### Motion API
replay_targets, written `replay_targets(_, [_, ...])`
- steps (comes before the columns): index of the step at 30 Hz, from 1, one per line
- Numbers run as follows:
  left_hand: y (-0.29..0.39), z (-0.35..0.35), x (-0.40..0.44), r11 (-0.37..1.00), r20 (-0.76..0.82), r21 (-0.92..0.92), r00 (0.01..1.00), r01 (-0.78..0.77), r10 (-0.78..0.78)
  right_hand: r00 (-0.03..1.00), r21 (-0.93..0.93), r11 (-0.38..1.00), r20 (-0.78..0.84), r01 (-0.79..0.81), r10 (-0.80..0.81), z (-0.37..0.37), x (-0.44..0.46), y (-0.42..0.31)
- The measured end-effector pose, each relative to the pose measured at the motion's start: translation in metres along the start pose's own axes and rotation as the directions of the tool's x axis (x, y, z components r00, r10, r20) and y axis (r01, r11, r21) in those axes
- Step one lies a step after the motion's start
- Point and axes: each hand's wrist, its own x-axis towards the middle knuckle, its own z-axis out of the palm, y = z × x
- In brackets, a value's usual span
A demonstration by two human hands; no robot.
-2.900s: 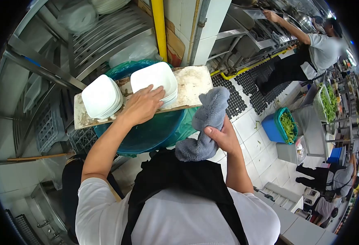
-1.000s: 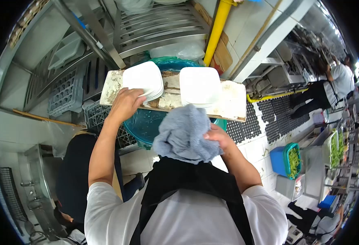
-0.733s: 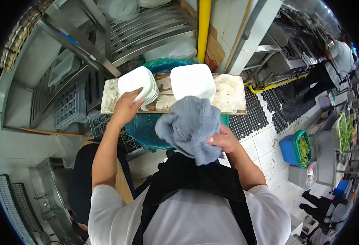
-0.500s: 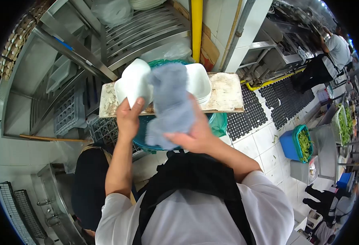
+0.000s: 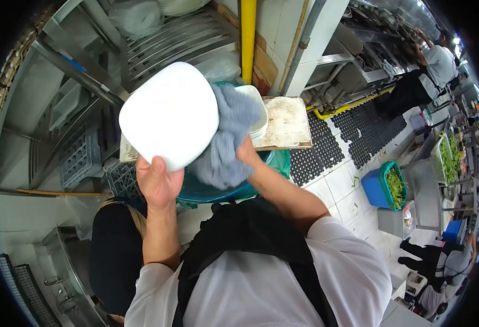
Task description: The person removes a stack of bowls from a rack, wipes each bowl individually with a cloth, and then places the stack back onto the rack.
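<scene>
My left hand [image 5: 160,182] grips the lower edge of a white square plate [image 5: 169,115], thumb on its face, raised above the board. Against the plate's right side, my right hand [image 5: 245,152] holds a bunched grey-blue cloth [image 5: 228,133]; part of that hand is hidden by the cloth. Behind the cloth, a stack of white square dishes [image 5: 258,111] rests on the worn wooden board [image 5: 288,122]. The raised plate covers the board's left part, where the other stack is hidden from sight.
Under the board stands a bin lined with green plastic [image 5: 280,163]. A metal rack [image 5: 182,41] and a yellow pipe [image 5: 248,41] are beyond. A person in dark clothes [image 5: 116,250] is close at my left. Co-workers [image 5: 441,62] and a blue bin [image 5: 378,188] are at right.
The left hand has taken a plate from the left stack and lifted it towards me. The cloth in my right hand has moved from in front of my chest to the plate's side.
</scene>
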Motion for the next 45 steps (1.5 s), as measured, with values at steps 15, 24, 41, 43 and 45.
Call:
replay_targets(15, [-0.103,-0.005,0.062,-0.068,0.370,0.831,0.638,-0.553,-0.675,0.747,-0.017,0.751,0.085,-0.660,0.659,-0.131,-0.100,-0.112])
replay_targets(24, [-0.108,-0.016,0.053,-0.095,0.353,0.798,0.590,-0.595,-0.726,0.775,0.065,0.773,0.071,-0.631,0.628,-0.139,-0.098,-0.125])
replay_targets(41, [-0.023,-0.169,-0.002,0.119,-0.271,0.959,0.954,0.257,0.125,0.674,-0.812,0.569,0.494,0.131,0.549,0.114,0.156,0.011])
replay_targets(43, [-0.026,-0.179,-0.001,0.135,-0.244,0.964,0.966,0.231,0.090,0.746,-0.896,0.268,0.443,0.353,0.497,0.126,0.146,0.055])
replay_targets(45, [-0.034,-0.185,-0.002,0.186,-0.310,0.937,0.949,0.294,0.058,0.615,-0.817,0.212,0.550,0.536,0.565,0.127,0.121,0.074])
